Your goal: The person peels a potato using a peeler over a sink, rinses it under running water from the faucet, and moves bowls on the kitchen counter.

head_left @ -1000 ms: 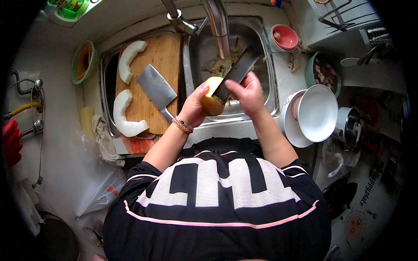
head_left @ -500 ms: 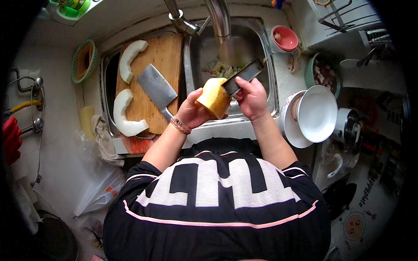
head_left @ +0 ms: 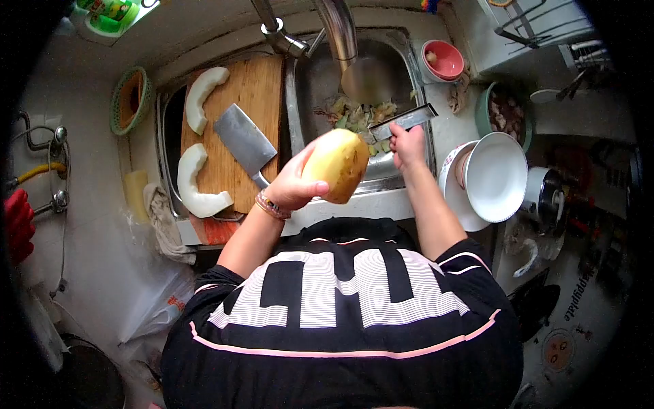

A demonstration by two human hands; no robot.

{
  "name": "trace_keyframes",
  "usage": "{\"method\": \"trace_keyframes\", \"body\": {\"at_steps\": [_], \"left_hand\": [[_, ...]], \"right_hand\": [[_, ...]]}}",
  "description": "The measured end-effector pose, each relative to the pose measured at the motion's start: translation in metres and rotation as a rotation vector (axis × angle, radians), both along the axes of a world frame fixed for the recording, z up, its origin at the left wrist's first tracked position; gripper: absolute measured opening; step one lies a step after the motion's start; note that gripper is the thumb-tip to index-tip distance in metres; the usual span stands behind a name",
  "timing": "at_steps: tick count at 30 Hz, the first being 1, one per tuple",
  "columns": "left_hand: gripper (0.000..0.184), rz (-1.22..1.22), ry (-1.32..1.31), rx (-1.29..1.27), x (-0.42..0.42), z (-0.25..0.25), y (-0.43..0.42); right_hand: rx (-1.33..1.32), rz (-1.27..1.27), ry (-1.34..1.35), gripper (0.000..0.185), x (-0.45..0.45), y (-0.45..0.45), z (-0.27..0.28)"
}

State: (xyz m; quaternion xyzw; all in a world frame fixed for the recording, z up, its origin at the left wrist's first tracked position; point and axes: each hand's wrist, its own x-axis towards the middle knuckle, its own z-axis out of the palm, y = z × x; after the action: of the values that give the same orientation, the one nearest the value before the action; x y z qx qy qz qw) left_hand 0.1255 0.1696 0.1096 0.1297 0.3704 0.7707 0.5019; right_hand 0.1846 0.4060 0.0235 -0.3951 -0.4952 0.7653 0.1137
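My left hand (head_left: pixel 296 178) grips a large yellow potato (head_left: pixel 337 165), mostly bare of skin with some brown patches, at the sink's front edge. My right hand (head_left: pixel 407 144) is closed on a flat metal peeler (head_left: pixel 406 121), held to the right of the potato and apart from it. Below them in the sink (head_left: pixel 310 75) lies a heap of peelings (head_left: pixel 357 114). On the wooden cutting board (head_left: pixel 262 82) at the left rests a cleaver (head_left: pixel 245 140), beside two curved pale pieces of melon (head_left: pixel 197 102).
The faucet (head_left: pixel 338 34) hangs over the sink. A pink bowl (head_left: pixel 444 60), a green bowl of meat (head_left: pixel 505 112) and white bowls (head_left: pixel 496 177) stand to the right. A green basket (head_left: pixel 131 100) and a cloth (head_left: pixel 163 221) are at the left.
The peeler has come away from the potato toward the right with my right hand. My left hand has turned the potato, and more of its peeled side faces up.
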Motion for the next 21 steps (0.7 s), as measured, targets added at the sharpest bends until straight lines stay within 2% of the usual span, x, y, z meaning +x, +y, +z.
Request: {"method": "trace_keyframes", "body": {"at_steps": [3,5,7,8,10,13,14,17,19,21], "left_hand": [[0.083,0.075,0.0,-0.072,-0.009,-0.006,0.003],[0.077,0.09,-0.136,-0.058,-0.013,-0.015,0.002],[0.073,0.063,-0.317,0.054,-0.014,-0.02,-0.003],[0.077,0.086,-0.268,0.02,-0.012,-0.022,-0.004],[0.077,0.105,-0.34,0.036,-0.014,-0.023,-0.005],[0.074,0.115,-0.421,0.029,-0.015,-0.03,-0.011],[0.073,0.115,-0.454,0.024,-0.014,-0.031,-0.011],[0.067,0.112,-0.537,0.028,-0.01,-0.044,-0.009],[0.066,0.114,-0.533,-0.023,-0.005,-0.044,-0.009],[0.063,0.121,-0.542,-0.041,-0.001,-0.044,-0.008]], "right_hand": [[0.176,0.052,0.031,0.013,-0.012,-0.025,0.026],[0.156,0.175,0.174,0.012,-0.02,-0.023,0.042],[0.357,0.194,0.186,0.015,-0.023,-0.015,0.043],[0.382,0.186,0.205,0.016,-0.022,-0.012,0.037],[0.434,0.194,0.252,0.018,-0.027,-0.01,0.027],[0.871,0.444,0.069,0.02,-0.052,0.001,0.033],[1.003,0.478,0.188,0.022,-0.067,0.005,0.034],[1.302,0.645,0.1,0.021,-0.114,0.007,0.047],[1.63,0.902,0.038,0.029,-0.138,0.0,0.078],[1.712,0.827,0.21,0.034,-0.171,0.0,0.063]]}}
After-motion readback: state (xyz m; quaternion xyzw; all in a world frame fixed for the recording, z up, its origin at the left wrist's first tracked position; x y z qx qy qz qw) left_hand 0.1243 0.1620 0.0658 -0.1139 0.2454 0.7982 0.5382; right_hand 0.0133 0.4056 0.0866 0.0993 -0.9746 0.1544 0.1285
